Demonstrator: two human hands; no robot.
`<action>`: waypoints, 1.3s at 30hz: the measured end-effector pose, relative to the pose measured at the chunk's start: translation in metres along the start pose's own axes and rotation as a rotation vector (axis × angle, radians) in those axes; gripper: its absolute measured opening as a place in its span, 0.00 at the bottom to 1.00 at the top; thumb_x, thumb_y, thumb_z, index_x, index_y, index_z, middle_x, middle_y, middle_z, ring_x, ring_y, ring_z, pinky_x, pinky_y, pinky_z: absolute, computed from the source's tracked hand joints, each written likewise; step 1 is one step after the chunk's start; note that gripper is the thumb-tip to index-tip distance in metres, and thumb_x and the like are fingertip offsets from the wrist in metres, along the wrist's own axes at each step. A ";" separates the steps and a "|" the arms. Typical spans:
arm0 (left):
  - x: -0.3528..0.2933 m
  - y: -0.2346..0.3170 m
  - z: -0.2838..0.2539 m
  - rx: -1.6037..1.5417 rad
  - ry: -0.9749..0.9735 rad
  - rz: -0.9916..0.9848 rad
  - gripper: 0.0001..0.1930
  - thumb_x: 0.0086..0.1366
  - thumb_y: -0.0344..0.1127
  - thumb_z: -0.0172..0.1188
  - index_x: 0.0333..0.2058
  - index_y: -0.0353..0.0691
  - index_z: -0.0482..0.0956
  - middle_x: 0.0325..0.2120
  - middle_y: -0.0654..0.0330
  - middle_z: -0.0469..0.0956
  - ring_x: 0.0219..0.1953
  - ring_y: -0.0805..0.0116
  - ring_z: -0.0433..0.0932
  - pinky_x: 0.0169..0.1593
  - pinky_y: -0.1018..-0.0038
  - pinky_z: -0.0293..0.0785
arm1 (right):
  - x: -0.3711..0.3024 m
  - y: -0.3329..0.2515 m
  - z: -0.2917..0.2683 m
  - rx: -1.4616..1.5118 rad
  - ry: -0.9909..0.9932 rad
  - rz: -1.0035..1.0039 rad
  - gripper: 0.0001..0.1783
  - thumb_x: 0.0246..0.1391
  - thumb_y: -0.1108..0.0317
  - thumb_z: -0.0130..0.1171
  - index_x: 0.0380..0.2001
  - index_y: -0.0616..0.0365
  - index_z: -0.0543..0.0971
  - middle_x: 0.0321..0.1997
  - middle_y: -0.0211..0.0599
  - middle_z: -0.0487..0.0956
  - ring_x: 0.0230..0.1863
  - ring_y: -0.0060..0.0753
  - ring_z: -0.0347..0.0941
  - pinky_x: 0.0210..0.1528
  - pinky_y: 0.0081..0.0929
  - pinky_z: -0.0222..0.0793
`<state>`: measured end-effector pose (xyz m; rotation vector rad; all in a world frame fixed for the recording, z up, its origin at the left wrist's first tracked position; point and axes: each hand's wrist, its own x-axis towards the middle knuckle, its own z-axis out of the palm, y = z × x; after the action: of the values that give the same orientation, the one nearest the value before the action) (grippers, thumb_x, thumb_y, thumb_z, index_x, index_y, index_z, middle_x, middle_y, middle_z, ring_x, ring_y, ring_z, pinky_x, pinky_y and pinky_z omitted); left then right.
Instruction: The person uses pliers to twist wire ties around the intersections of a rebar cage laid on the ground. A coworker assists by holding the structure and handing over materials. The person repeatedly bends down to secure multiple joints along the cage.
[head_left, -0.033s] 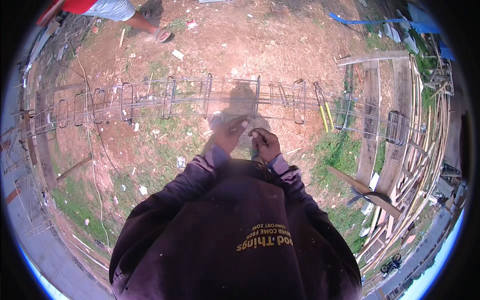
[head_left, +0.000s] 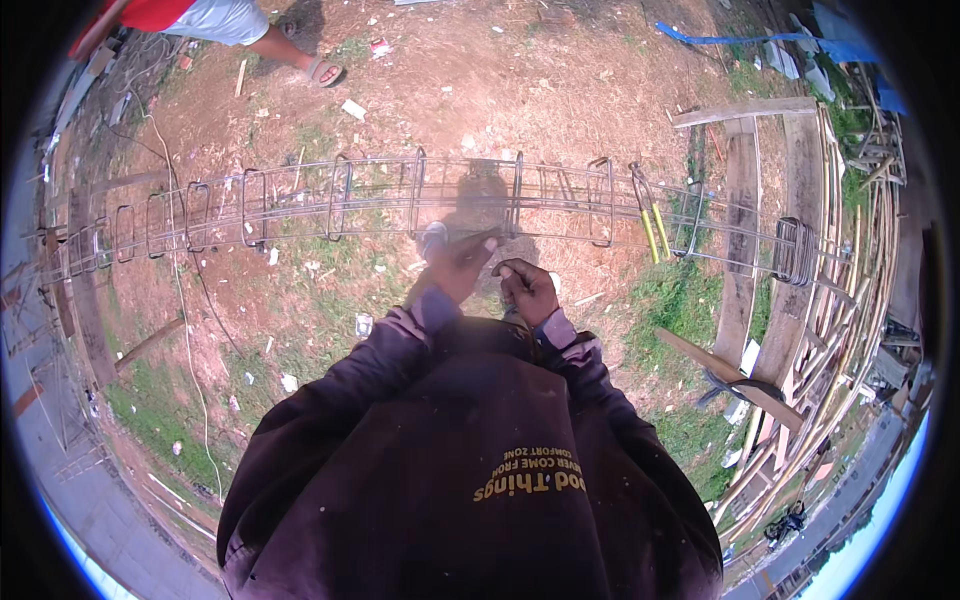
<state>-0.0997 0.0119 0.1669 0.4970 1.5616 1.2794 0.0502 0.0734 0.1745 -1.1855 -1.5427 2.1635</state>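
Note:
A long steel rebar cage (head_left: 380, 202) runs across the view in front of me, with rectangular stirrups along its bars. My left hand (head_left: 462, 268) is at the cage's near side, fingers stretched toward a stirrup (head_left: 517, 195); motion softens its outline. Whether its fingertips touch the bar I cannot tell. Just right of it and closer to my body, my right hand (head_left: 530, 288) is closed, fingers curled in a pinch. Anything between those fingers is too small to make out. Yellow-handled cutters (head_left: 655, 232) rest against the cage on the right.
A bundle of stirrups (head_left: 795, 252) hangs at the cage's right end, above wooden planks (head_left: 742, 190). Bamboo poles (head_left: 835, 290) lie farther right. A thin cable (head_left: 178, 270) crosses the ground at left. Another person's sandalled foot (head_left: 325, 72) stands at the far left.
My right hand's fingers have shifted slightly left, closer to my left hand. The cage and cutters keep their places.

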 end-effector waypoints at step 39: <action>0.159 -0.073 -0.027 1.112 -0.428 0.165 0.15 0.61 0.41 0.56 0.42 0.42 0.82 0.38 0.46 0.80 0.42 0.48 0.79 0.48 0.62 0.74 | 0.107 0.156 0.020 -0.128 0.730 0.539 0.13 0.50 0.54 0.59 0.33 0.46 0.86 0.22 0.31 0.83 0.27 0.25 0.79 0.35 0.26 0.73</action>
<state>-0.1674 0.1019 0.0299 1.4979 1.7553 0.2442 0.0060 0.0583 -0.0104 -2.3056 -1.1177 1.5541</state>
